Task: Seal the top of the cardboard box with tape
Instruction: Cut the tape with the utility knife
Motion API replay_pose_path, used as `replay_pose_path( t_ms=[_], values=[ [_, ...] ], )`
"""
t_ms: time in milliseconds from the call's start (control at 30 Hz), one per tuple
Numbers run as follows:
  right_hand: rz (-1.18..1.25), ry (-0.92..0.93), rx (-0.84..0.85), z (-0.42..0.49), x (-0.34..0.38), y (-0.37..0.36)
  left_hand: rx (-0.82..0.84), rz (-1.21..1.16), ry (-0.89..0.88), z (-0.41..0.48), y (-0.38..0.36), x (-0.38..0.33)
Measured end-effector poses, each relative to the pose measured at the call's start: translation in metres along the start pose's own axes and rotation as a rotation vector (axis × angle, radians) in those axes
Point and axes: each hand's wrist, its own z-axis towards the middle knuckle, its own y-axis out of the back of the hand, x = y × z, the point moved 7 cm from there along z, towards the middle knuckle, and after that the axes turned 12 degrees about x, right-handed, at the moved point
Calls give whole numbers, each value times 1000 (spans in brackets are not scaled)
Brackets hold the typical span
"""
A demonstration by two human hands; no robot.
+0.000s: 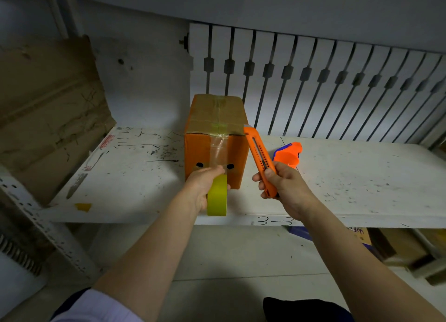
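Note:
An orange-brown cardboard box (205, 150) stands on the white shelf (350, 176), flaps closed. A strip of clear tape (218, 147) runs across its top and down the near face. My left hand (202, 188) holds a yellow-green tape roll (217, 196) on edge against the bottom of that near face, fingers touching the box. My right hand (282, 186) grips an orange utility knife (261, 159), its tip pointing up beside the box's right near corner.
An orange and blue tape dispenser (288, 153) lies right of the box. A large flattened cardboard sheet (48, 109) leans at the shelf's left end. A scrap of yellow tape (83, 207) sticks near the front edge. White slatted panel (313, 85) stands behind.

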Motion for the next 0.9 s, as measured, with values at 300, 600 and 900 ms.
replay_pose_path(
  t_ms=[300,600,900],
  values=[
    [-368,-6,-102,2,8,5,-46,-34,-16,2,3,1],
    [-1111,50,-140,1,43,9,-72,-51,-34,3,3,3],
    [-1470,158,-166,3,66,-8,-92,-44,-75,1,1,1]
  ],
)
